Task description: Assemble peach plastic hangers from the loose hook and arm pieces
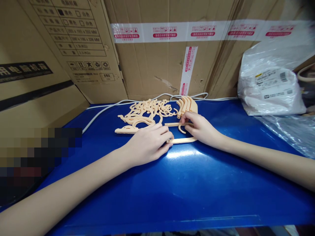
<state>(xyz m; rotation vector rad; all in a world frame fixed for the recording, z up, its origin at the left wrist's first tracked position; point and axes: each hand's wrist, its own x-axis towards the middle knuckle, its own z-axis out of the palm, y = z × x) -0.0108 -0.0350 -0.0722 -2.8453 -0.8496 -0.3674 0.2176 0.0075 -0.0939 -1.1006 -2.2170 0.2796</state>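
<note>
My left hand is closed, thumb and fingers pinching one end of a slim beige plastic hanger arm just above the blue table. The arm's other end runs under my right hand. The fingers of that hand are curled around a beige hanger hook, with a straight beige strip passing beneath them; the fingers hide how these parts join. Behind my left hand lies a tangled heap of beige hanger hooks. Just beyond my right hand sits a neat stack of curved hanger arms.
Flat beige pieces lie left of my left hand. A white cable crosses the back of the blue table. Cardboard boxes wall off the rear and left. White plastic packaging stands at the right.
</note>
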